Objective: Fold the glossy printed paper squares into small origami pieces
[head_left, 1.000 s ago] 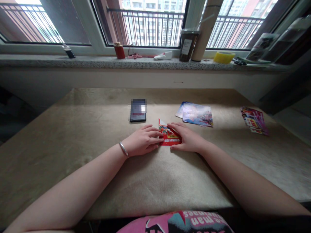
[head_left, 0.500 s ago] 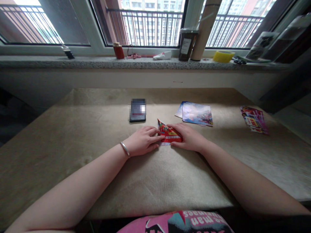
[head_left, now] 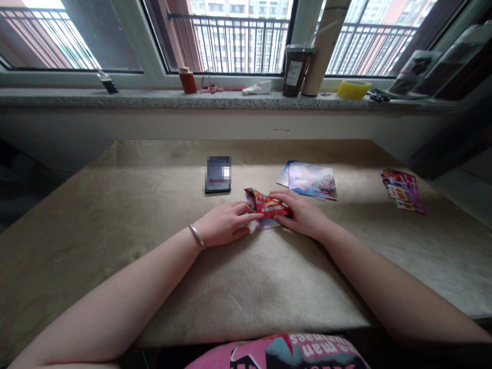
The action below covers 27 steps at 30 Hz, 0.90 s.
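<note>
A sheet of printed paper (head_left: pixel 271 206), mostly red with pale lettering, lies folded on the table in front of me. Its upper left corner comes to a point, and a pale flap shows under the lower edge. My left hand (head_left: pixel 232 221), a silver bangle at its wrist, grips the left side with fingers pressing on top. From the right, my right hand (head_left: pixel 302 212) has its fingers over the paper's right end and the thumb at the lower edge. Parts of the paper are hidden under both hands.
Beyond my left hand lies a blurred-out phone (head_left: pixel 218 175). Pale blue printed sheets (head_left: pixel 312 179) lie behind my right hand, and colourful printed papers (head_left: pixel 403 189) farther right. The windowsill (head_left: pixel 154 101) holds a red container (head_left: pixel 187 81), a dark canister (head_left: pixel 296 72) and yellow tape (head_left: pixel 353 89).
The red paper has turned and shifted slightly right, and more of its pale underside shows below. My right hand has moved a little to the right; my left hand has barely moved.
</note>
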Tool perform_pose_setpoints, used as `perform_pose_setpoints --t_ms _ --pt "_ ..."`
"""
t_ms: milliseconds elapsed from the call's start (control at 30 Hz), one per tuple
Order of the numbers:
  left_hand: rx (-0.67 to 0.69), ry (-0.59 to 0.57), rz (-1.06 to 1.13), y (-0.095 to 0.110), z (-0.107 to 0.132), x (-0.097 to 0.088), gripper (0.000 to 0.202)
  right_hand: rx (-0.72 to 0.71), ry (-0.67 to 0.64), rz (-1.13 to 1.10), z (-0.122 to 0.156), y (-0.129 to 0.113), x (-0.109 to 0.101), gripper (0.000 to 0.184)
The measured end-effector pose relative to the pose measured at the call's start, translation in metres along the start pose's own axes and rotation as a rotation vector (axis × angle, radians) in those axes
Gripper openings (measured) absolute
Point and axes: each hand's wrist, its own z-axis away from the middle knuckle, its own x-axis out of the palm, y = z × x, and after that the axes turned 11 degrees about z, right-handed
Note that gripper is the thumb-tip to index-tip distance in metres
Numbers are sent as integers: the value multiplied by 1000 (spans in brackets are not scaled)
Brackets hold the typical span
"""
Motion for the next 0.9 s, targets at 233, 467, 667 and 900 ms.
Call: perform_pose_setpoints --t_ms 233,467,667,900 --pt "1 -15 -53 5 -1 -3 57 85 43 30 1 1 0 45" --pt "61 17 -45 3 -1 -2 44 321 104 -17 2 4 1 32" --pt "42 23 -78 5 -1 -2 35 372 134 61 1 6 -4 26" --pt "-31 -2 -100 6 0 -2 41 480 129 176 0 7 -3 26"
